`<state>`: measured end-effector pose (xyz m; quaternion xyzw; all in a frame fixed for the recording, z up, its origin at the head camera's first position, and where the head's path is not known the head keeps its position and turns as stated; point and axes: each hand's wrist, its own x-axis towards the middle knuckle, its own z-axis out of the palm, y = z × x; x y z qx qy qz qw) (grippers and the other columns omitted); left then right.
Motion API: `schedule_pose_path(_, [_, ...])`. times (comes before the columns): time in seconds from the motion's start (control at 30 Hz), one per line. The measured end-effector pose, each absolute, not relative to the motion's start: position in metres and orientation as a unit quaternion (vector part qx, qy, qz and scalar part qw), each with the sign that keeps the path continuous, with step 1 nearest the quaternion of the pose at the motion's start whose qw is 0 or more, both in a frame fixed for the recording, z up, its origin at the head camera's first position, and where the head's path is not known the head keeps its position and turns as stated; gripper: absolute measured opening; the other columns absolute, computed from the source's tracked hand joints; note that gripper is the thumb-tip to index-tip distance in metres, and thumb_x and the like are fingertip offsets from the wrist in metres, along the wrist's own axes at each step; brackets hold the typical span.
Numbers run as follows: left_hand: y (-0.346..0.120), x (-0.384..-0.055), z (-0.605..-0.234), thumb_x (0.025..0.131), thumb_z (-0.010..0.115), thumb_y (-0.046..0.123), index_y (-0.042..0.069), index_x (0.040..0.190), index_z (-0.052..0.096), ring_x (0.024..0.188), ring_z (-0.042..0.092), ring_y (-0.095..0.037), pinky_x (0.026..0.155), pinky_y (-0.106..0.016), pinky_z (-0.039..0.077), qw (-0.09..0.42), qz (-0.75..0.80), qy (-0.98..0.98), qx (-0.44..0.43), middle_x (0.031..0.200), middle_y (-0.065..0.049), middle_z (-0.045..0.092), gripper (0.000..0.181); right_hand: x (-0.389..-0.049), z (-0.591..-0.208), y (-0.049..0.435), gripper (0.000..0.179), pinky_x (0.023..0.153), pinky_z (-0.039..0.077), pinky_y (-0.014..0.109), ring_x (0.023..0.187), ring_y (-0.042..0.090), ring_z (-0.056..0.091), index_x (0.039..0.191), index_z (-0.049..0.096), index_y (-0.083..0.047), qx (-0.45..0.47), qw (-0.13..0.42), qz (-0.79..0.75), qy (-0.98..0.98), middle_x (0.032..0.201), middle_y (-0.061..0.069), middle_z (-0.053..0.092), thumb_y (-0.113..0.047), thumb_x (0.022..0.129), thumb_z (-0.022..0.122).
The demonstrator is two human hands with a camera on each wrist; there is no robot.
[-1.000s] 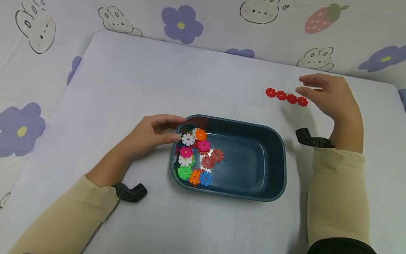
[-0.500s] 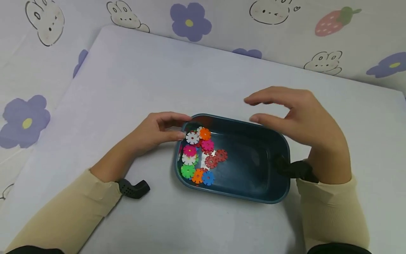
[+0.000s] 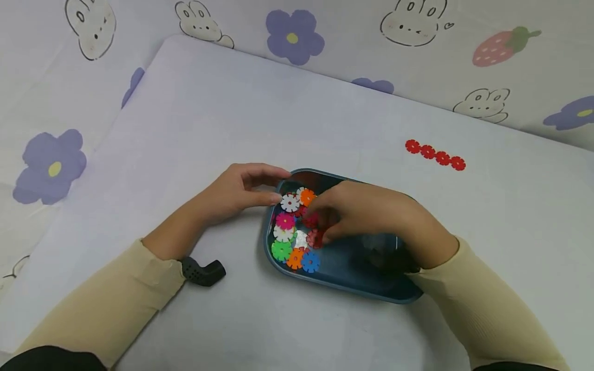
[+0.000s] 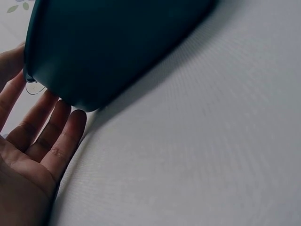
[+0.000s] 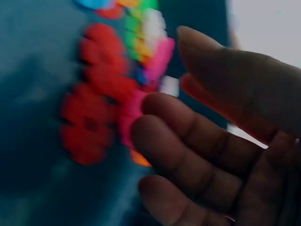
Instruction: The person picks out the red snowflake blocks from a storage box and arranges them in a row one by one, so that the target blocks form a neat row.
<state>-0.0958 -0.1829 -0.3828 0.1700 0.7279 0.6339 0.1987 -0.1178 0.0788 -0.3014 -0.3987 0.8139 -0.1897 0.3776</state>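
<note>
A dark teal plastic tub (image 3: 343, 284) stands on the white table, with several notched snowflake building discs heaped in its left end. My left hand (image 3: 252, 188) rests at the tub's left end. The left wrist view has its nearly straight fingers (image 4: 66, 143) against the outer wall. My right hand (image 3: 371, 211) reaches inside the tub, above red snowflake discs (image 3: 315, 238). In the right wrist view, thumb and loosely bent fingers (image 5: 169, 141) stand apart with nothing between them, and linked red discs (image 5: 89, 125) lie beside the fingertips. The right palm and forearm hide part of the tub.
Beyond the tub, a row of joined red snowflake discs (image 3: 435, 155) lies on the white tabletop (image 3: 223, 118). A patterned cloth (image 3: 343, 31) with rabbits and flowers borders the table at the back and left. A black wrist camera (image 3: 203, 272) sticks out from the left wrist.
My right hand has moved from beside the red row, left and toward me, down into the tub. My left hand has stayed at the tub's end. The head view has shifted slightly.
</note>
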Motion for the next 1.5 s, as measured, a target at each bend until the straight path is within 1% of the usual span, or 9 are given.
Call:
schedule_pose_path(0.2, [-0.183, -0.099, -0.381, 0.090, 0.073, 0.018, 0.013, 0.131, 0.063, 0.119, 0.058, -0.020, 0.094, -0.032, 0.054, 0.203, 0.639, 0.724, 0.165, 0.130, -0.005, 0.062, 0.043, -0.122, -0.321, 0.067, 0.034, 0.067, 0.053, 0.028, 0.071, 0.012, 0.059, 0.111, 0.069, -0.021, -0.401, 0.396, -0.165, 0.809, 0.076, -0.008, 0.064, -0.022, 0.080, 0.083])
schedule_pose_path(0.43, [-0.185, -0.098, -0.381, 0.089, 0.073, 0.018, 0.014, 0.131, 0.063, 0.119, 0.058, -0.019, 0.094, -0.031, 0.054, 0.196, 0.636, 0.729, 0.162, 0.130, -0.004, 0.062, 0.043, -0.119, -0.331, 0.057, 0.019, 0.064, 0.052, 0.028, 0.069, 0.013, 0.056, 0.093, 0.067, -0.021, -0.409, 0.386, -0.146, 0.814, 0.073, -0.007, 0.062, -0.019, 0.081, 0.082])
schedule_pose_path(0.57, [-0.185, -0.098, -0.380, 0.089, 0.073, 0.019, 0.014, 0.131, 0.063, 0.119, 0.058, -0.019, 0.094, -0.031, 0.054, 0.197, 0.635, 0.730, 0.162, 0.130, -0.003, 0.062, 0.043, -0.120, -0.332, 0.057, 0.019, 0.062, 0.050, 0.028, 0.068, 0.013, 0.055, 0.088, 0.063, -0.020, -0.406, 0.384, -0.147, 0.816, 0.071, -0.007, 0.060, -0.023, 0.081, 0.081])
schedule_pose_path(0.77, [-0.185, -0.096, -0.380, 0.089, 0.073, 0.018, 0.014, 0.131, 0.063, 0.119, 0.058, -0.020, 0.094, -0.031, 0.054, 0.197, 0.639, 0.727, 0.159, 0.130, -0.005, 0.062, 0.043, -0.123, -0.331, 0.062, 0.021, 0.060, 0.045, 0.029, 0.067, 0.012, 0.054, 0.082, 0.059, -0.021, -0.426, 0.354, -0.199, 0.809, 0.071, -0.007, 0.057, -0.033, 0.085, 0.077])
schedule_pose_path(1.0, [-0.184, -0.092, -0.381, 0.089, 0.074, 0.019, 0.016, 0.130, 0.063, 0.119, 0.058, -0.018, 0.094, -0.030, 0.053, 0.205, 0.633, 0.731, 0.153, 0.129, -0.002, 0.063, 0.043, -0.122, -0.327, 0.065, 0.015, 0.065, 0.052, 0.030, 0.069, 0.012, 0.058, 0.086, 0.062, -0.021, -0.413, 0.351, -0.257, 0.800, 0.080, -0.007, 0.062, -0.026, 0.087, 0.076])
schedule_pose_path(1.1, [-0.183, -0.092, -0.381, 0.089, 0.073, 0.018, 0.015, 0.130, 0.063, 0.119, 0.058, -0.018, 0.095, -0.031, 0.053, 0.204, 0.636, 0.728, 0.156, 0.129, -0.002, 0.063, 0.042, -0.122, -0.325, 0.067, 0.012, 0.067, 0.054, 0.030, 0.073, 0.013, 0.058, 0.093, 0.063, -0.021, -0.408, 0.347, -0.267, 0.801, 0.085, -0.006, 0.063, -0.021, 0.088, 0.074])
schedule_pose_path(1.2, [-0.182, -0.093, -0.382, 0.090, 0.073, 0.017, 0.014, 0.130, 0.063, 0.120, 0.057, -0.019, 0.095, -0.031, 0.053, 0.204, 0.639, 0.724, 0.159, 0.129, -0.003, 0.063, 0.042, -0.122, -0.322, 0.068, 0.019, 0.070, 0.055, 0.029, 0.082, 0.015, 0.058, 0.107, 0.067, -0.021, -0.409, 0.342, -0.270, 0.802, 0.093, -0.005, 0.065, -0.017, 0.089, 0.072])
schedule_pose_path(1.3, [-0.182, -0.094, -0.382, 0.090, 0.072, 0.016, 0.013, 0.131, 0.063, 0.120, 0.057, -0.019, 0.095, -0.030, 0.053, 0.206, 0.643, 0.720, 0.160, 0.130, -0.004, 0.063, 0.042, -0.122, -0.321, 0.069, 0.029, 0.071, 0.056, 0.029, 0.084, 0.015, 0.059, 0.120, 0.068, -0.019, -0.415, 0.346, -0.270, 0.797, 0.100, -0.004, 0.066, -0.016, 0.091, 0.070])
schedule_pose_path(1.5, [-0.182, -0.096, -0.382, 0.089, 0.073, 0.017, 0.013, 0.131, 0.062, 0.120, 0.057, -0.020, 0.096, -0.031, 0.053, 0.208, 0.644, 0.717, 0.164, 0.130, -0.005, 0.062, 0.043, -0.123, -0.321, 0.069, 0.033, 0.070, 0.057, 0.027, 0.079, 0.013, 0.061, 0.121, 0.070, -0.017, -0.416, 0.345, -0.275, 0.795, 0.108, -0.003, 0.069, -0.014, 0.088, 0.074])
